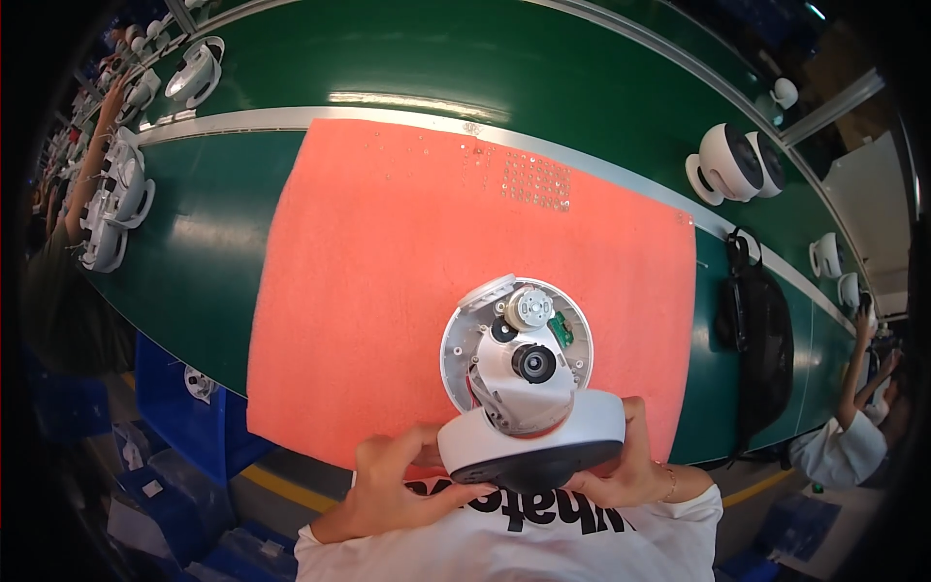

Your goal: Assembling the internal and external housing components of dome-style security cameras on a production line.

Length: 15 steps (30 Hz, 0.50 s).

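Between both hands is a rounded white camera cover (572, 415) with a black front face, tilted toward me at the near edge of the orange mat. My left hand (396, 477) grips its left side, thumb underneath. My right hand (632, 468) pinches the right side. Just beyond the cover, and partly hidden by it, an opened camera body (514, 373) shows a black lens (533, 364). Around that body is a round white housing (452, 351) with a silver motor (529, 307) and a small green circuit board (561, 330). Whether cover and body touch cannot be made out.
Small screws (536, 182) stand in rows on the orange mat (349, 252). A black bag (764, 349) lies to the right. White cameras (729, 161) stand on the green belt (436, 58); more housings (118, 209) sit left. Blue bins (189, 417) are below left. Other people work at both sides.
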Available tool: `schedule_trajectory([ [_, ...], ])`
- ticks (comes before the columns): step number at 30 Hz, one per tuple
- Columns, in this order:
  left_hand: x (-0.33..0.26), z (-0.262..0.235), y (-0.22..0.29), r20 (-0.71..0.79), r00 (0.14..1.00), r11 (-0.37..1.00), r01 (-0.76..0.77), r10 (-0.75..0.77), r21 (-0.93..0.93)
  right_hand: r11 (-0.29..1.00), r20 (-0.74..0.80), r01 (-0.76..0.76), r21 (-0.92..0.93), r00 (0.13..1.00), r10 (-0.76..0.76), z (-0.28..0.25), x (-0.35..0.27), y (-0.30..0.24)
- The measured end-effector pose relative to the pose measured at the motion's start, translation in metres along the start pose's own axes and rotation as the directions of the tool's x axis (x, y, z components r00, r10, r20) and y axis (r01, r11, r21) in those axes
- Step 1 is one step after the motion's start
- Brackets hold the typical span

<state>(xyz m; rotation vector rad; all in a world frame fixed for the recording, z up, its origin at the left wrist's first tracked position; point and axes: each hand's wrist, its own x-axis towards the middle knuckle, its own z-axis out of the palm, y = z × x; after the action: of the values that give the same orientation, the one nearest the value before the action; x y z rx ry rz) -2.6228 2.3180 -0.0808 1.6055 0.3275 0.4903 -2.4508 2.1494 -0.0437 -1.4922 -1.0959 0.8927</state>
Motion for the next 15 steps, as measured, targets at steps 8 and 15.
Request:
schedule_trajectory([
  [8,0.016,-0.021,0.007,0.106,0.972,0.948,-0.229,0.21,0.219,0.996,0.053,-0.053,-0.076,0.997,0.057,-0.007,0.011,-0.013],
  [15,0.046,-0.046,0.017,0.134,0.97,0.875,-0.242,0.204,0.42,0.949,0.085,-0.106,-0.296,0.987,0.137,-0.031,0.06,-0.051],
])
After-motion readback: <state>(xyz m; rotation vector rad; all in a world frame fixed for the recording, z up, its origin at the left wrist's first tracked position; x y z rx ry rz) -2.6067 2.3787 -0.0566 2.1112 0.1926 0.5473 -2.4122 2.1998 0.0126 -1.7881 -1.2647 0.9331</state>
